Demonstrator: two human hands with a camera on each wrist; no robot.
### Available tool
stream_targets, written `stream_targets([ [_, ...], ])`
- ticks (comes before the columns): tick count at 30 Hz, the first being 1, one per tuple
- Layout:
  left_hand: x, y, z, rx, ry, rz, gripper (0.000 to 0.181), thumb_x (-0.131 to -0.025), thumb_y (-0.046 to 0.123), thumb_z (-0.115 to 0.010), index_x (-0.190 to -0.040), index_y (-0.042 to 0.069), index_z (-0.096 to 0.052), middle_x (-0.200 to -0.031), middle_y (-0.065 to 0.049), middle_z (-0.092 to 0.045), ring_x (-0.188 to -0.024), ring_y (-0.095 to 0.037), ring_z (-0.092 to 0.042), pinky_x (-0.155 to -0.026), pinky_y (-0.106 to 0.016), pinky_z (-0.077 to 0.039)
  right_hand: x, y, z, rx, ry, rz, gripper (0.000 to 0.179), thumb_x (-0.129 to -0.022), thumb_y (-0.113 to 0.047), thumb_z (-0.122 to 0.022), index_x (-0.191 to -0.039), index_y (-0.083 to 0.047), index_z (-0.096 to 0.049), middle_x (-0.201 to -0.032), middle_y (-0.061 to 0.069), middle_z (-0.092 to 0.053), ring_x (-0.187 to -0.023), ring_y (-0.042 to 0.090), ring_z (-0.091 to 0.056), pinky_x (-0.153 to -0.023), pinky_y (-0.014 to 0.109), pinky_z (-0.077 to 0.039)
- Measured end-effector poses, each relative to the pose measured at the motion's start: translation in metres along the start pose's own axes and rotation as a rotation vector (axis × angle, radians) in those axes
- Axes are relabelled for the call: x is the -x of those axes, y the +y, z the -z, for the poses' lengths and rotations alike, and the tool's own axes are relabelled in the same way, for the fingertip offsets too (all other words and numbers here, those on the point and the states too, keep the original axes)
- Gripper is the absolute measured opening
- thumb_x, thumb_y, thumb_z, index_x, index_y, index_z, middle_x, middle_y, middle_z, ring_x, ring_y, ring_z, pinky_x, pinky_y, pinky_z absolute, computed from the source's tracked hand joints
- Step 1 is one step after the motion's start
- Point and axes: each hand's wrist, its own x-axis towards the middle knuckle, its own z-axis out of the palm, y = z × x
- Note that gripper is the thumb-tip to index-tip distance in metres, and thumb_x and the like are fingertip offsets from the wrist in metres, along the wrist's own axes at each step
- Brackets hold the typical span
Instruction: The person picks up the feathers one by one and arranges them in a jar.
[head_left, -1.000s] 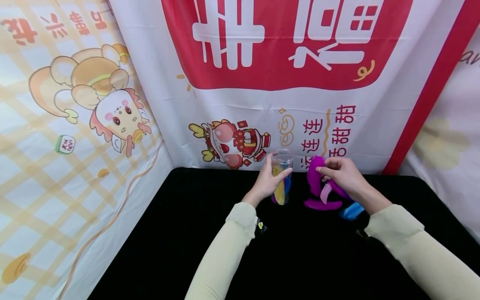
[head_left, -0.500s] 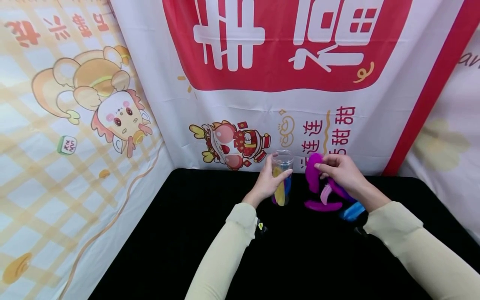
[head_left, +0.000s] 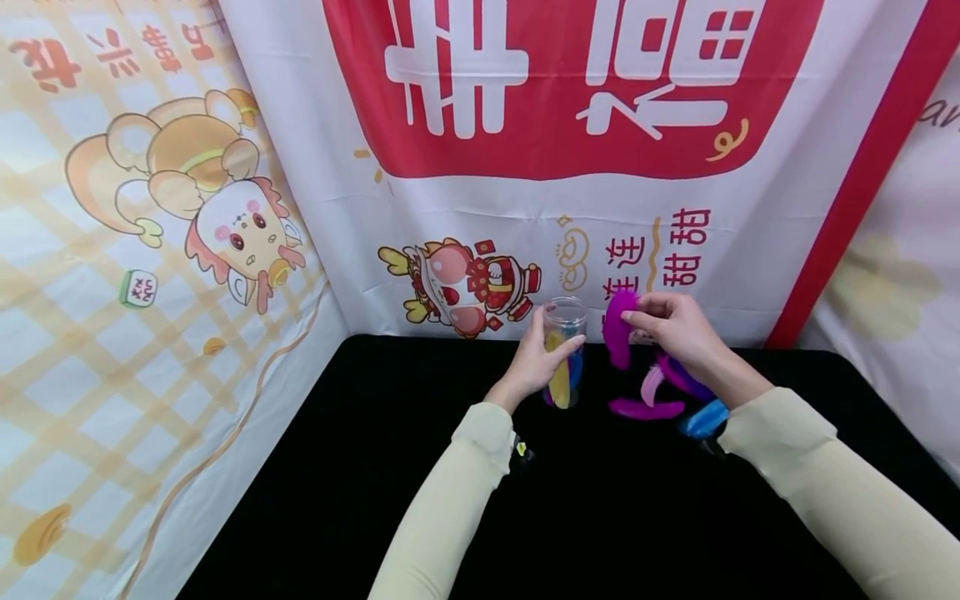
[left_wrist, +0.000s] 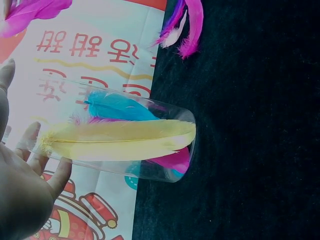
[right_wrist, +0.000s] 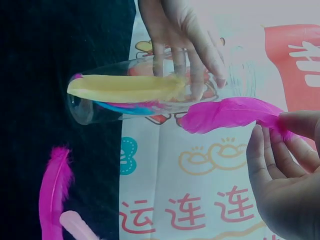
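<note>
My left hand [head_left: 531,365] grips a clear, upright cylindrical jar [head_left: 566,312] near the back of the table. Inside it stand a yellow feather [left_wrist: 120,141], a blue feather [left_wrist: 122,106] and some magenta ones, partly hidden behind the yellow. To the right of the jar, my right hand [head_left: 681,333] pinches a magenta feather [right_wrist: 225,115] by its quill end between thumb and fingers. In the head view this feather hangs tip down, above the table and apart from the jar.
Loose feathers lie on the black table [head_left: 585,517] below the right hand: a magenta feather [head_left: 647,410], a pale pink feather [head_left: 652,385], a purple feather [head_left: 684,379] and a blue feather [head_left: 705,419]. A printed cloth backdrop [head_left: 465,208] rises right behind the table's back edge.
The right hand has lifted the magenta feather up and left, away from the loose feathers and closer to the jar. Left hand and jar stay in place.
</note>
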Motion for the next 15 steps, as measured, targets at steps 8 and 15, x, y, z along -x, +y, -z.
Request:
stream_targets([
  [8,0.000,0.001,0.000,-0.009,0.004,-0.003,0.076,-0.096,0.052,-0.068,-0.156,0.027,-0.027,-0.152,-0.013,-0.045,-0.142,-0.026,-0.043,-0.117,-0.047,-0.035,-0.003,-0.008,-0.005,0.058,0.028,0.071,0.032,-0.099,-0.027,-0.071,-0.107,0.003,-0.065,-0.085,-0.005,-0.075,-0.079,0.014,-0.069,-0.067,0.028,-0.053],
  [15,-0.001,-0.001,-0.001,-0.006,0.003,0.000,0.076,-0.096,0.053,-0.067,-0.156,0.028,-0.027,-0.151,-0.014,-0.046,-0.142,-0.026,-0.043,-0.116,-0.048,-0.035,-0.006,-0.013,-0.008,0.063,0.068,0.102,0.030,-0.098,-0.028,-0.072,-0.102,0.001,-0.066,-0.082,-0.006,-0.072,-0.078,0.011,-0.063,-0.065,0.027,-0.050],
])
